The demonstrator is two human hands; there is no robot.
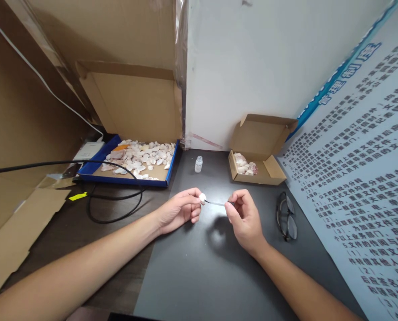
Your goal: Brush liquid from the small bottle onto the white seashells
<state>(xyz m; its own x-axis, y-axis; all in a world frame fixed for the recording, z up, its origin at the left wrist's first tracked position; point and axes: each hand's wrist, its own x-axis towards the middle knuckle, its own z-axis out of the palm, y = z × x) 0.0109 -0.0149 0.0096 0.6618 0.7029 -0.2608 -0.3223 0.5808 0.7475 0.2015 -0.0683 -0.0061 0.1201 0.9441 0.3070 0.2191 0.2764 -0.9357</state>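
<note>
The left hand (180, 210) pinches a small white shell (202, 198) between thumb and fingers, and the right hand (244, 218) grips a thin brush (215, 203) whose dark tip meets the shell. Both hands are above a dark grey mat (199, 272). Beyond them stands a small glass bottle (198, 164), upright. A pair of glasses (286, 217) lies right of the right hand. Farther back, a blue-edged box (167, 174) full of shells sits left and a smaller open cardboard box (259, 178) holding shells sits right, both near the white wall (242, 67). A black cable (114, 196) loops over the brown wooden surface (115, 249) at left; a printed poster (362, 169) borders the mat's right edge. Bare mat extends between the forearms toward the near edge.
</note>
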